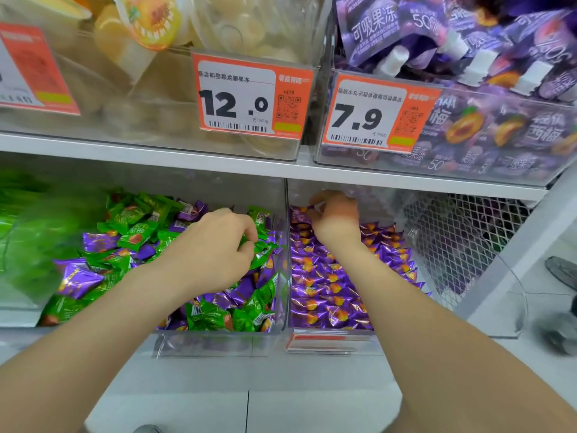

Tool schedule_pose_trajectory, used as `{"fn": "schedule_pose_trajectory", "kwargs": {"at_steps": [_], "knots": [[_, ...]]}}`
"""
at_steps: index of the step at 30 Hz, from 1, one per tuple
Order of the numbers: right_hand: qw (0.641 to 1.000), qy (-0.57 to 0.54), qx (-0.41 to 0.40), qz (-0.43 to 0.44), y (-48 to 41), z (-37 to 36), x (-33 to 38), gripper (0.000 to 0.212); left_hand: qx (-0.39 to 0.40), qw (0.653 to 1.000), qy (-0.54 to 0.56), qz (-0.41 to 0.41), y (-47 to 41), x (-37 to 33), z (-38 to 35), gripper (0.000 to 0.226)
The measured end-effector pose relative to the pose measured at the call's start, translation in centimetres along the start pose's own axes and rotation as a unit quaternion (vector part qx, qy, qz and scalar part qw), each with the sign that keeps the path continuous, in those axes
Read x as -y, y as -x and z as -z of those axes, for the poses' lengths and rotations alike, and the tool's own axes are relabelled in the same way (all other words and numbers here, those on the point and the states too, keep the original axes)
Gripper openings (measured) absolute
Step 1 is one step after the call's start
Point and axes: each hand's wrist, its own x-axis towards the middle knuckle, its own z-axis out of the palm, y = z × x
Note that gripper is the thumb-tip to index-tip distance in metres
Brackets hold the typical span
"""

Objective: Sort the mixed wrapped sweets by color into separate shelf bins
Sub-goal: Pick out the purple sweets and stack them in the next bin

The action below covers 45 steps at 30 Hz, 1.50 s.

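Note:
On the lower shelf a clear middle bin (218,329) holds green and purple wrapped sweets mixed together. My left hand (218,245) is inside it, fingers curled round several green sweets (260,250). To the right, a second clear bin (331,330) holds only purple sweets (324,292). My right hand (334,214) hovers over the back of that bin with fingers loosely curled downward; whether it holds anything is hidden. A blurred green mass (37,232) fills the far-left bin.
A white shelf board (156,154) hangs low over the bins. Above it stand clear bins of yellow jelly cups (140,29) and purple jelly pouches (468,42), with orange price tags (249,95). A wire mesh panel (462,239) closes the right side.

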Motion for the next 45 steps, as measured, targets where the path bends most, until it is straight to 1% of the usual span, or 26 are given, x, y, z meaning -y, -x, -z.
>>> {"fn": "schedule_pose_trajectory", "kwargs": {"at_steps": [2, 4, 5, 7, 9, 10, 12, 13, 15, 17, 20, 22, 25, 27, 29, 31, 33, 34, 36, 37, 38, 40, 41, 42, 43, 45], "knots": [[0.999, 0.032, -0.029, 0.021, 0.9, 0.9, 0.8, 0.022, -0.001, 1.000, -0.001, 0.003, 0.0, 0.5, 0.2, 0.018], [0.998, 0.019, -0.038, 0.044, 2.2, 2.2, 2.4, 0.020, -0.005, 1.000, 0.005, 0.008, 0.0, 1.1, 0.7, 0.017], [0.999, 0.000, -0.016, 0.046, 3.0, 2.9, 3.2, 0.018, -0.007, 1.000, 0.005, 0.011, 0.1, 1.5, 0.9, 0.014], [0.998, -0.016, 0.057, 0.038, 5.2, 4.2, 4.8, 0.024, 0.000, 1.000, -0.011, 0.023, 0.4, 2.3, 1.7, 0.005], [0.994, -0.020, 0.100, 0.047, 7.6, 5.4, 6.0, 0.024, 0.022, 0.999, -0.019, 0.039, 1.1, 2.8, 2.4, 0.021], [0.993, -0.021, 0.097, 0.070, 8.6, 6.0, 6.5, 0.019, 0.033, 0.999, -0.012, 0.039, 1.4, 3.1, 2.6, 0.022], [0.988, -0.028, 0.067, 0.139, 9.8, 6.9, 7.6, 0.008, 0.038, 0.999, -0.008, 0.002, 2.0, 2.9, 2.5, 0.022], [0.982, -0.026, 0.066, 0.173, 10.1, 7.1, 8.0, 0.005, 0.036, 0.999, -0.017, -0.027, 2.0, 2.9, 2.2, 0.034], [0.972, -0.007, 0.080, 0.222, 10.5, 7.0, 8.7, 0.013, 0.018, 0.995, -0.043, -0.087, 1.5, 2.5, 1.0, 0.058], [0.972, 0.000, 0.080, 0.220, 10.6, 6.7, 9.0, 0.021, -0.002, 0.989, -0.082, -0.121, 0.9, 1.5, -0.1, 0.067], [0.979, -0.008, 0.077, 0.189, 10.1, 6.2, 9.1, 0.025, 0.020, 0.984, -0.140, -0.112, -0.4, 0.7, -1.5, 0.061], [0.981, -0.010, 0.087, 0.171, 9.5, 5.9, 9.0, 0.024, 0.018, 0.981, -0.167, -0.096, -1.0, 1.0, -1.4, 0.049], [0.983, -0.016, 0.101, 0.153, 9.0, 5.6, 8.8, 0.023, -0.028, 0.976, -0.210, -0.039, -1.6, 2.1, -0.3, 0.041], [0.984, -0.021, 0.099, 0.145, 8.8, 5.5, 8.8, 0.020, -0.068, 0.973, -0.220, 0.021, -2.0, 3.3, 0.7, 0.031], [0.986, -0.026, 0.097, 0.133, 8.6, 5.6, 8.8, 0.016, -0.077, 0.960, -0.251, 0.101, -2.1, 4.6, 1.6, 0.024], [0.988, -0.033, 0.101, 0.115, 8.5, 5.5, 8.8, 0.014, -0.054, 0.940, -0.284, 0.180, -1.8, 5.8, 1.9, 0.029], [0.989, -0.041, 0.109, 0.093, 8.4, 5.5, 8.8, 0.013, -0.043, 0.932, -0.292, 0.211, -1.5, 5.6, 1.6, 0.040], [0.989, -0.048, 0.113, 0.084, 8.3, 5.4, 8.7, 0.013, -0.064, 0.935, -0.293, 0.187, -1.6, 5.1, 1.5, 0.045], [0.989, -0.063, 0.115, 0.074, 8.3, 5.4, 8.7, 0.013, -0.125, 0.956, -0.259, 0.060, -1.8, 3.7, 0.9, 0.043], [0.989, -0.068, 0.114, 0.071, 8.3, 5.3, 8.6, 0.012, -0.126, 0.969, -0.211, -0.008, -1.9, 3.0, 0.5, 0.040], [0.989, -0.070, 0.111, 0.072, 8.3, 5.3, 8.6, 0.011, -0.096, 0.982, -0.156, -0.048, -2.0, 2.5, 0.0, 0.039], [0.989, -0.074, 0.108, 0.075, 8.4, 5.3, 8.5, 0.009, 0.025, 0.994, -0.098, -0.041, -2.3, 2.0, -1.2, 0.052], [0.988, -0.075, 0.108, 0.077, 8.4, 5.3, 8.4, 0.009, 0.070, 0.991, -0.110, -0.029, -2.5, 2.0, -1.9, 0.062], [0.988, -0.077, 0.109, 0.080, 8.4, 5.3, 8.3, 0.008, 0.091, 0.986, -0.136, -0.025, -2.7, 2.0, -2.4, 0.068], [0.987, -0.078, 0.110, 0.082, 8.4, 5.3, 8.3, 0.008, 0.094, 0.982, -0.160, -0.027, -2.8, 2.0, -2.9, 0.067], [0.986, -0.082, 0.115, 0.084, 8.4, 5.4, 8.1, 0.008, 0.081, 0.982, -0.163, -0.040, -3.1, 1.5, -3.1, 0.056]]}}
